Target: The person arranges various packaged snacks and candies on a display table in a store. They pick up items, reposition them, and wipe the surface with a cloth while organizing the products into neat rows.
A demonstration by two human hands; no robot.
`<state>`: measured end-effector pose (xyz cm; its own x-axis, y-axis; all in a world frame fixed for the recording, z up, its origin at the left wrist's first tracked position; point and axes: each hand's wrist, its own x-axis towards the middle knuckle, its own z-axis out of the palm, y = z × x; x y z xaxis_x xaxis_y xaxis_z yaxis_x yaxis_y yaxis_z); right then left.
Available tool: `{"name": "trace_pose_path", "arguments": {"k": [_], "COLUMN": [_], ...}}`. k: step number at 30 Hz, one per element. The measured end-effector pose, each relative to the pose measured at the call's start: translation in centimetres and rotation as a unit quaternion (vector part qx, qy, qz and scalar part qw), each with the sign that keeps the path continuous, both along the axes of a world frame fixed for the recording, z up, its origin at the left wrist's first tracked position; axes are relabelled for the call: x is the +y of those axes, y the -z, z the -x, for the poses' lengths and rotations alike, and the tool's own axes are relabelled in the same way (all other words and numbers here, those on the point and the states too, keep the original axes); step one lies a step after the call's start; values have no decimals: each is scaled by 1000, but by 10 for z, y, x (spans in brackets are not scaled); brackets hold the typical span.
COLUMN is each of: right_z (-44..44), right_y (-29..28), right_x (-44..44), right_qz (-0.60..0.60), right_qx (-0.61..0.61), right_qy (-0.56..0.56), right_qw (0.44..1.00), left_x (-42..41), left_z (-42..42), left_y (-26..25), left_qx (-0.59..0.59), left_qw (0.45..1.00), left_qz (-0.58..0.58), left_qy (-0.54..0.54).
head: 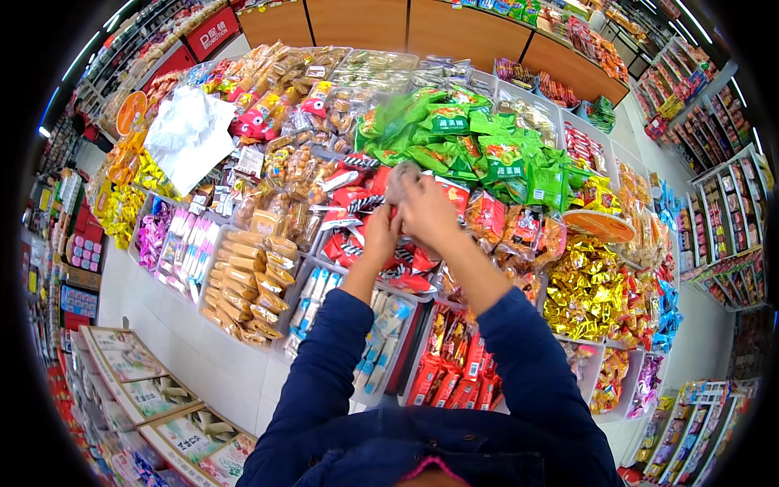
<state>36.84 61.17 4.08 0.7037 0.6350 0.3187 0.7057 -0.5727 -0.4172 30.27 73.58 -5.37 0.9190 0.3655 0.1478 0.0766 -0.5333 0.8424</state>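
Observation:
My left hand (pixel 382 232) and my right hand (pixel 429 208) meet over the middle of a snack display, fingertips close together. A small blurred grey-brown thing (pixel 404 180) shows at the fingers of my right hand; motion blur hides what it is. Whether the left fingers pinch it too cannot be made out. Below the hands lie red snack packets (pixel 348 246) with black-and-white striped ends. Just beyond is a heap of green snack bags (pixel 447 125), its left part blurred. Clear-wrapped snacks with red labels (pixel 485 213) lie to the right of my right hand.
Tubs hold brown wrapped snacks (pixel 240 286), gold-wrapped sweets (pixel 581 292), red bars (pixel 450 377) and blue-and-white sticks (pixel 380 341). A crumpled white plastic bag (pixel 190 137) lies on the left goods. An orange round sign (pixel 599 225) stands at right. Shelves (pixel 727 213) line the aisle.

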Motion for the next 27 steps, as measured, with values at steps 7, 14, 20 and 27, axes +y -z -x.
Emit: {"name": "trace_pose_path", "arguments": {"k": [7,14,20,27], "right_z": [-34,-22,-73,-13], "right_y": [72,6,42,77], "right_x": [-19,-11,-71,-25], "right_qz": [85,146,-77,6], "right_qx": [55,43,151,190], "right_qy": [242,170,266,173], "right_qw": [965,974,949,966], "left_x": [-5,10,107,102], "left_z": [3,20,12,6], "left_y": [23,1,-6,16], "left_qx": [-44,-47,-44,114], "left_qw": [998,993,949,974], "left_qz": [-34,-90,-239,-162], "left_qy": [-41,-58,-200,-106]}}
